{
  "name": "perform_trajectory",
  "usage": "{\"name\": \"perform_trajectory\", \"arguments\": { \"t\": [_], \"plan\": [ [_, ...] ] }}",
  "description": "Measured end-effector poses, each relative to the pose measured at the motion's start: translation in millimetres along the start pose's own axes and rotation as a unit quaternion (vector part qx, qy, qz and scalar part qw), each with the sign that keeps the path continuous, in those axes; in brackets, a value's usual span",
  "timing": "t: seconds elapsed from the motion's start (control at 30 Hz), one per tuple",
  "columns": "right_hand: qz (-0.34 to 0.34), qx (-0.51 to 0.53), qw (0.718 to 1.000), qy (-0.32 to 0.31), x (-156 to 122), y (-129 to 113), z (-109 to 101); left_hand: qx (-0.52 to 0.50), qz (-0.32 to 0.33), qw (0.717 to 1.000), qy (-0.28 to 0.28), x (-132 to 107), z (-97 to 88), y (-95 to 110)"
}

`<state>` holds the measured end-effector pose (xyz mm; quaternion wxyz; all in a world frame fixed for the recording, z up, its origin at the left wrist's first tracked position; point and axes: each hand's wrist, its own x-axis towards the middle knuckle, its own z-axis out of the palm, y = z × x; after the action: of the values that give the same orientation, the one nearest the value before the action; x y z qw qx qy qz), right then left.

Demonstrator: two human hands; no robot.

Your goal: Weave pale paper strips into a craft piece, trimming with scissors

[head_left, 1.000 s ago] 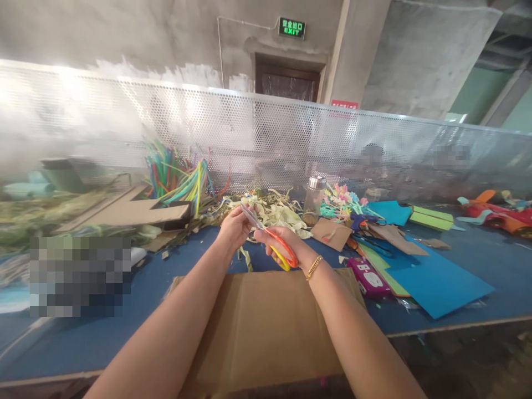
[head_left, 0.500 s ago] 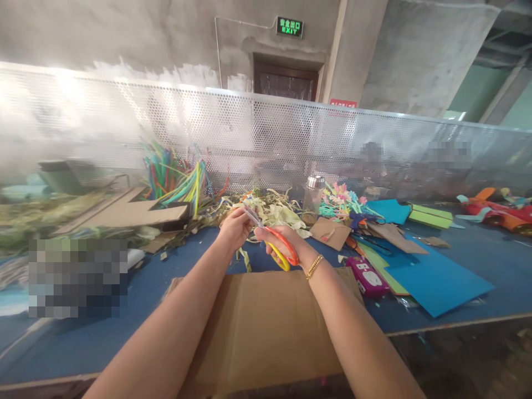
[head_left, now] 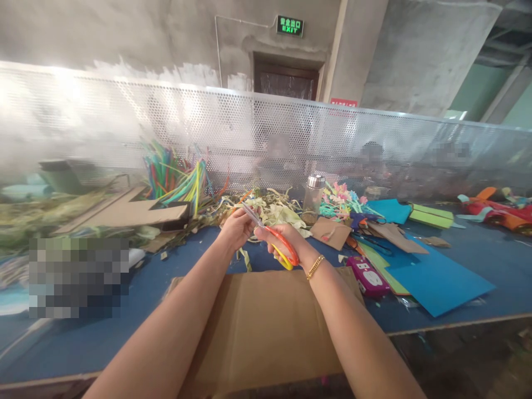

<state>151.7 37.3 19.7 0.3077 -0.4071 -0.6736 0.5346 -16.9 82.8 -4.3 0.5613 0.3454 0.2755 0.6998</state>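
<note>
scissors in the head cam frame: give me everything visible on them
The scissors have narrow silvery metal blades and plastic-looking loop handles, one orange and one yellow. The right hand grips them through the loops, in the air above the blue table. The blades slant up and away to the left, with the tips at the left hand, which pinches a pale strip. How far the blades are open is too small to tell.
</note>
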Motion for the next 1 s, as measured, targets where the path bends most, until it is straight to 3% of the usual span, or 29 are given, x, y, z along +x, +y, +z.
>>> {"name": "perform_trajectory", "arguments": {
  "t": [1.0],
  "plan": [
    [-0.011, -0.025, 1.000, 0.006, -0.9, -1.4, -1.3, -0.002, -0.009, 1.000, 0.005, -1.2, 0.7, 2.4]
  ]
}}
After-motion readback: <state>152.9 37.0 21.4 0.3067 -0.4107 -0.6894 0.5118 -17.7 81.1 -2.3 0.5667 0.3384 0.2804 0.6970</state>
